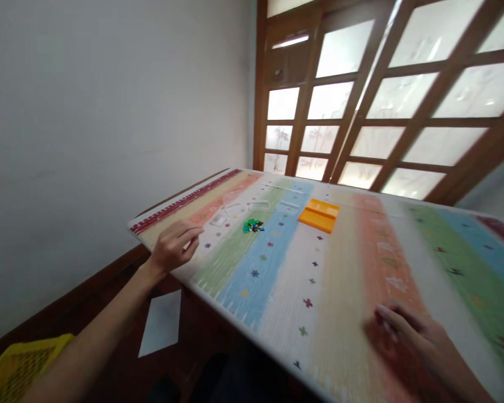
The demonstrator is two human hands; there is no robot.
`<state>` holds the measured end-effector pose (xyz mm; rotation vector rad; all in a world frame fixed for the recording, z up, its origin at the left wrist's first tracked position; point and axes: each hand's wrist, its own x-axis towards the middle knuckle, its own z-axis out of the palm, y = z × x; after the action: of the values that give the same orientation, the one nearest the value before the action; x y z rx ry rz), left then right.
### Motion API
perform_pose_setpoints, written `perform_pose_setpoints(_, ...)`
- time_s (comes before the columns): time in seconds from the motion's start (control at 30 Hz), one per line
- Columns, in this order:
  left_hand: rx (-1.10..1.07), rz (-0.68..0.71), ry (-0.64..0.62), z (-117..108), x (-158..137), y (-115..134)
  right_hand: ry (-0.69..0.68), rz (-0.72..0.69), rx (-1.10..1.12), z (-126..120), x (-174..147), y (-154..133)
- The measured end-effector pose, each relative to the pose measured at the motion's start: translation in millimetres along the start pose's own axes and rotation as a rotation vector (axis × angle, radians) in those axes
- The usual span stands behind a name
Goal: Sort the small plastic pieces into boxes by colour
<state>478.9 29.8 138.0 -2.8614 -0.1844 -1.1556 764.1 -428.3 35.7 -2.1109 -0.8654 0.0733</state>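
My left hand (176, 244) hovers by the table's left edge, fingers loosely bent and the thumb a little apart. Nothing shows between them. Close to its fingertips lies a small clear plastic piece (218, 220). To the right of that is a small heap of green, blue and dark bits (252, 226), too small to name. Behind the heap sits a clear plastic tray (259, 205). An orange two-part tray (319, 215) stands farther right. Over the right front of the table, my right hand (415, 333) is curled and blurred by motion; whether its fingertips hold anything is unclear.
A striped, flower-patterned cloth covers the table (294, 268). A white wall (109, 112) runs along the left, and a wood-framed glass door (340, 106) stands behind. Below the left edge are a white sheet (162, 322) and a yellow basket (21, 361).
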Motion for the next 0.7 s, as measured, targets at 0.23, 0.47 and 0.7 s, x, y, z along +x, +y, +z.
perform_pose_setpoints(0.23,-0.290,0.387,0.164,77.9,93.8,104.0,0.136,0.016,-0.057,-53.8,1.2,-22.4)
perform_pose_setpoints(0.47,-0.463,0.490,0.049,149.0,124.6,166.7,0.218,-0.136,-0.171,-65.7,6.2,-17.7)
perform_pose_setpoints(0.7,-0.555,0.483,-0.155,213.5,112.9,191.3,0.030,-0.272,-0.400,-43.7,19.2,-0.1)
